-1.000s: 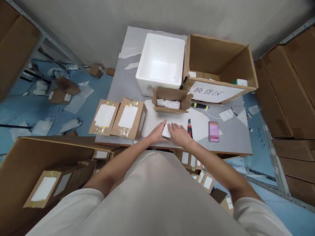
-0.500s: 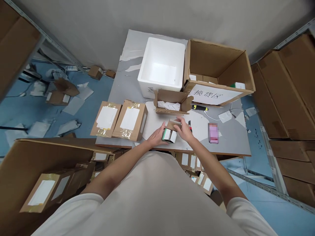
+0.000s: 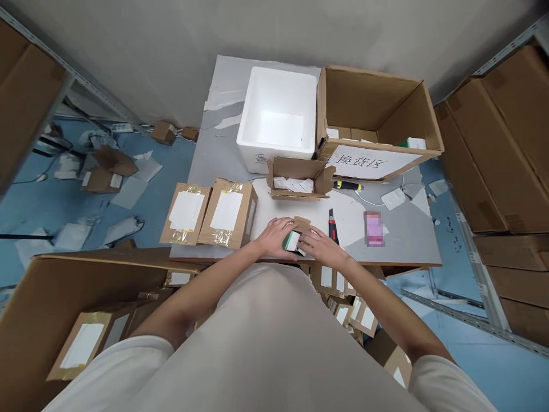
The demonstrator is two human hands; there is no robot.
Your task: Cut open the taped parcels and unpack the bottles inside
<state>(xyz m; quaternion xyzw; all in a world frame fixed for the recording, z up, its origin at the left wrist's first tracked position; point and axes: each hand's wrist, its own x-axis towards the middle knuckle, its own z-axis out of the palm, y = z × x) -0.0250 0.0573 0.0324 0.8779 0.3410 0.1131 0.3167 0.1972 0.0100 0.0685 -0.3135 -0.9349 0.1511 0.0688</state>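
Observation:
A small white-and-green box (image 3: pixel 293 241) stands near the table's front edge, a brown cardboard flap (image 3: pixel 302 224) raised at its far side. My left hand (image 3: pixel 275 236) is wrapped around its left side, fingers over the top edge. My right hand (image 3: pixel 318 245) presses its fingers against the right side and top, partly hiding the box. Just right of that hand lies a red-and-black utility knife (image 3: pixel 333 228). Beyond both hands an open brown carton (image 3: pixel 299 194) holds white packing paper (image 3: pixel 295 184).
Two taped cartons with white labels (image 3: pixel 225 210) sit to the left. A white foam box (image 3: pixel 274 137) and a large cardboard box (image 3: pixel 380 163) line the back. A yellow-and-black tool (image 3: pixel 348 186) and a blurred pink item (image 3: pixel 374 229) lie right. A big carton (image 3: pixel 47 286) stands at lower left.
My right hand has come down from the raised flap to the box's right side. My left hand has shifted further over the top. The utility knife shows more fully.

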